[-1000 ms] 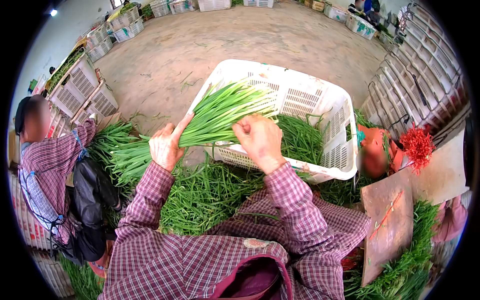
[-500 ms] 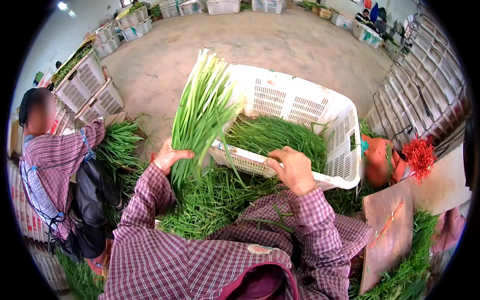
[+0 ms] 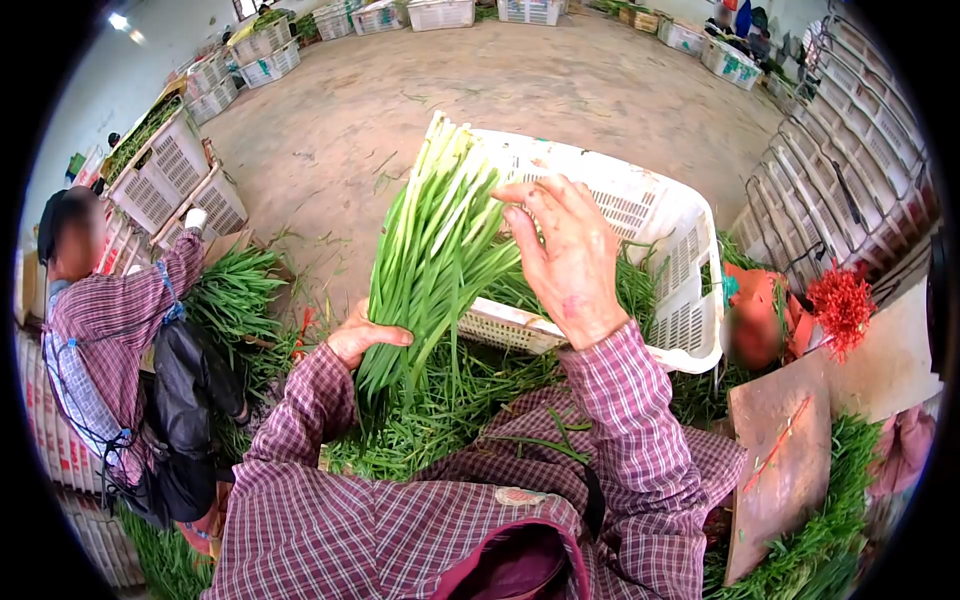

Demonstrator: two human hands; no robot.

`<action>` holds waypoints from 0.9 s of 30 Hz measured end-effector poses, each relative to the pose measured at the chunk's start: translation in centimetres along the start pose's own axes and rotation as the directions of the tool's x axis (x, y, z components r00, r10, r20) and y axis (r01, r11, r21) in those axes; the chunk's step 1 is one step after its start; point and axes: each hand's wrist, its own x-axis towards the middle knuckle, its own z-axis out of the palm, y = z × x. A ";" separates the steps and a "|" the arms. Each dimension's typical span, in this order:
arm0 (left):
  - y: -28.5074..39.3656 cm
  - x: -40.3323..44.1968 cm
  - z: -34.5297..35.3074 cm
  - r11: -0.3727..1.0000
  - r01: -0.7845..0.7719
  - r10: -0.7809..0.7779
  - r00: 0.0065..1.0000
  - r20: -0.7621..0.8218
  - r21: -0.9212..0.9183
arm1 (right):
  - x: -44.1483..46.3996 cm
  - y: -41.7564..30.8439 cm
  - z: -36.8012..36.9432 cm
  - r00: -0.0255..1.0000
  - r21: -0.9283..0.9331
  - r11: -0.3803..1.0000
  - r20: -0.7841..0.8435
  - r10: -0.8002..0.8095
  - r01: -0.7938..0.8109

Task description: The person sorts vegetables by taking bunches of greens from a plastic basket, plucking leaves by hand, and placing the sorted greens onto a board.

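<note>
My left hand (image 3: 370, 335) is closed round the lower, leafy part of a bunch of garlic chives (image 3: 425, 260), whose pale stem ends point up and away. My right hand (image 3: 565, 250) is raised at the right side of the bunch. Its fingers are stretched toward the white stems, with the thumb a little apart, and the fingertips are at or very near the stalks. Behind that hand stands a white plastic crate (image 3: 690, 270) with more chives (image 3: 632, 290) lying in it. Loose green leaves (image 3: 440, 425) cover the space in front of my lap.
On the left a co-worker (image 3: 115, 330) sits beside another chive pile (image 3: 235, 290). To the right are a red bundle of ties (image 3: 838, 308), a board (image 3: 778, 450) and tall stacked crates (image 3: 850, 160). More crates (image 3: 440, 13) line the far wall beyond the concrete floor (image 3: 330, 110).
My right hand has moved from the crate's near rim up to the stems. The chives and my left hand have shifted slightly right. The co-worker's arm has reached farther forward.
</note>
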 end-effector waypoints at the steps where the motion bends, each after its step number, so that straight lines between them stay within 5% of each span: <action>1: 0.1 -0.1 0.3 1.000 -0.010 0.010 1.000 0.019 0.018 | 0.3 0.3 0.5 0.998 -0.046 0.998 -0.024 -0.052 0.050; 6: -0.3 -0.3 0.8 0.996 -0.084 0.082 0.994 0.067 0.028 | 0.8 2.0 3.0 0.989 -0.254 0.956 0.008 -0.150 0.147; 27: -0.3 -0.6 1.7 0.991 -0.070 0.056 0.991 0.119 0.117 | -1.1 2.8 4.1 0.934 -0.309 0.933 0.238 0.265 -0.186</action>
